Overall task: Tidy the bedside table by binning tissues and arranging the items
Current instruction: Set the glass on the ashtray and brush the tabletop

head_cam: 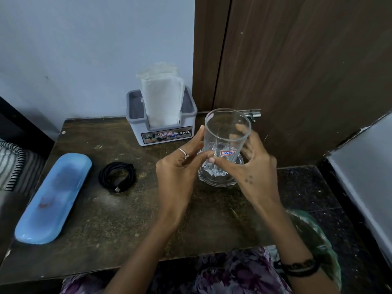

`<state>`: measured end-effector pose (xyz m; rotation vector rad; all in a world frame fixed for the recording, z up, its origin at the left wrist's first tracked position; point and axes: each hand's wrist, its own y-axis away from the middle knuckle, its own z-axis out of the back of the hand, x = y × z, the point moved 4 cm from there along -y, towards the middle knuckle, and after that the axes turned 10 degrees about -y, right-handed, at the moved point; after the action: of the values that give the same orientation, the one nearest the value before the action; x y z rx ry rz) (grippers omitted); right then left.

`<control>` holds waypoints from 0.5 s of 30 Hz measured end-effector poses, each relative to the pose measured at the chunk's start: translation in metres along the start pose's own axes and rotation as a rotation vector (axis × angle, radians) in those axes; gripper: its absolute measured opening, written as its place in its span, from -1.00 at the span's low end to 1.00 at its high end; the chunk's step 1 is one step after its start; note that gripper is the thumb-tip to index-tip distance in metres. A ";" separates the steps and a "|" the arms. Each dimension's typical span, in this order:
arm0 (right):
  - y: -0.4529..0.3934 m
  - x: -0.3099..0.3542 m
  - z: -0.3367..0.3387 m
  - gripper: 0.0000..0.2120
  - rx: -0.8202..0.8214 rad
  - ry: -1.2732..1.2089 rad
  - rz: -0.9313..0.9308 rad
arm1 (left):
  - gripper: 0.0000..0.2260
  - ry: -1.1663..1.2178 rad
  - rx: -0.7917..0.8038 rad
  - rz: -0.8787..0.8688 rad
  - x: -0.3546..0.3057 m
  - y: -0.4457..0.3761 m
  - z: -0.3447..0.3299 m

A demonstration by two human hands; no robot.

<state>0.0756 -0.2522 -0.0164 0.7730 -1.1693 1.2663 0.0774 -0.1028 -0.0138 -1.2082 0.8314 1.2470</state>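
Observation:
A clear drinking glass (226,132) with a small red-bordered label stands upright over a clear glass coaster or dish (218,181) at the right of the dark wooden bedside table (95,219). My left hand (180,172) grips the glass from the left and my right hand (254,166) from the right, thumbs meeting at its front. Behind stands a grey tissue holder (167,132) with white tissues (162,98) upright in it. A coiled black cable (117,177) lies mid-table. A long light blue case (54,198) lies at the left.
A brown wooden door or cupboard (297,71) rises behind the table on the right, with a metal latch (253,114) near the glass. A green bag (318,234) sits on the dark floor to the right. Striped bedding (12,166) shows at the left edge.

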 end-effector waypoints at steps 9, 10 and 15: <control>0.004 -0.012 -0.001 -0.19 0.005 0.028 -0.004 | -0.52 -0.014 -0.027 0.025 0.013 0.009 -0.003; 0.004 -0.013 -0.001 -0.20 0.006 0.024 -0.005 | -0.52 -0.013 -0.027 0.020 0.013 0.010 -0.004; 0.006 -0.015 -0.003 -0.20 0.028 -0.007 -0.016 | -0.53 -0.016 -0.036 0.012 0.012 0.013 -0.006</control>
<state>0.0715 -0.2532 -0.0323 0.8065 -1.1515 1.2697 0.0675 -0.1071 -0.0298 -1.2219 0.8087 1.2842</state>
